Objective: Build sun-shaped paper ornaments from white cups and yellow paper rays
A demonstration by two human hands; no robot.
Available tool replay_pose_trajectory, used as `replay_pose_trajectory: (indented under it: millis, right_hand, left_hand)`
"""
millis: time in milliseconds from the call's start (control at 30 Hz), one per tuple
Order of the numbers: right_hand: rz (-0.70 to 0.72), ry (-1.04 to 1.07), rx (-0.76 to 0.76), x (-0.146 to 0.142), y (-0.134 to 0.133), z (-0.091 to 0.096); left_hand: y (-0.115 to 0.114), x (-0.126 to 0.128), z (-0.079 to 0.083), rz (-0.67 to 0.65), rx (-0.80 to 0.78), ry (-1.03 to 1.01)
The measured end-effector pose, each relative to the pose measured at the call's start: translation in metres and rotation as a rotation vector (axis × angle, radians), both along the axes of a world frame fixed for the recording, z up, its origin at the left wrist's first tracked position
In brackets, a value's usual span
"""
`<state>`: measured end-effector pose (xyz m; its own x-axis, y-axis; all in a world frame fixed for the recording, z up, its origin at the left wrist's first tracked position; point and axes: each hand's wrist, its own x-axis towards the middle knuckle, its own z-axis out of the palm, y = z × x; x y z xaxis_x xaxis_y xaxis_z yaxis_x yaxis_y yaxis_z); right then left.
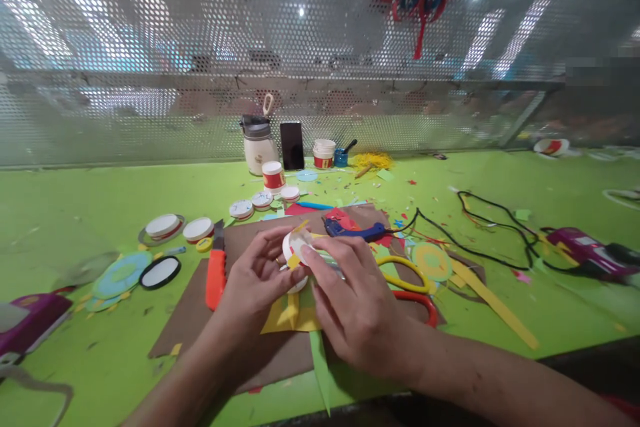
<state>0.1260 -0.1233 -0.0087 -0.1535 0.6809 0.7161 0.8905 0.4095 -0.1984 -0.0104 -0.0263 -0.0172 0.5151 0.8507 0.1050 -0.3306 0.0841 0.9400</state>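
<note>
My left hand is closed around a small white round piece, which looks like part of a paper cup with yellow bits on it. Against its near side press the fingertips of my right hand, also closed on it. Fingers hide much of the piece. Below my hands lie yellow paper and a green paper strip on a brown board. Scissors with a yellow and red handle lie beside my right hand. An orange-handled cutter is left of my left hand.
A blue glue gun lies just beyond my hands, its black cord running right. Several white discs are at left. A bottle, a phone and paper cups stand before a perforated metal screen.
</note>
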Motion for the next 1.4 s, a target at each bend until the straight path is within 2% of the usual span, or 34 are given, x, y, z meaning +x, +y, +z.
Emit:
replay_pose_trajectory:
  millis: [167, 367, 567, 800, 1000, 1167, 1400]
  right_hand:
    - [0.052, 0.074, 0.017, 0.010, 0.000, 0.006]
    - [0.014, 0.042, 0.020, 0.021, 0.002, 0.012]
    - [-0.012, -0.008, 0.004, 0.020, 0.003, 0.008]
    - [0.006, 0.057, -0.030, 0.020, 0.004, 0.010]
    - [0.029, 0.089, 0.005, 0.016, 0.004, 0.006]
    - [0.056, 0.122, 0.020, 0.013, 0.005, 0.002]
    - [0.079, 0.300, 0.077, 0.020, 0.004, 0.010]
  left_hand:
    - [-0.002, -0.003, 0.006, -0.131, -0.129, -0.021]
    - [0.002, -0.009, 0.004, -0.251, -0.182, -0.046]
    - [-0.001, -0.011, 0.003, -0.246, -0.166, -0.028]
    - [-0.001, -0.011, 0.004, -0.265, -0.186, -0.091]
    - [0.001, -0.014, -0.002, -0.291, -0.215, -0.209]
    - [0.005, -0.015, -0.008, -0.319, -0.223, -0.172]
    - [0.003, -0.013, 0.002, -0.323, -0.201, -0.181]
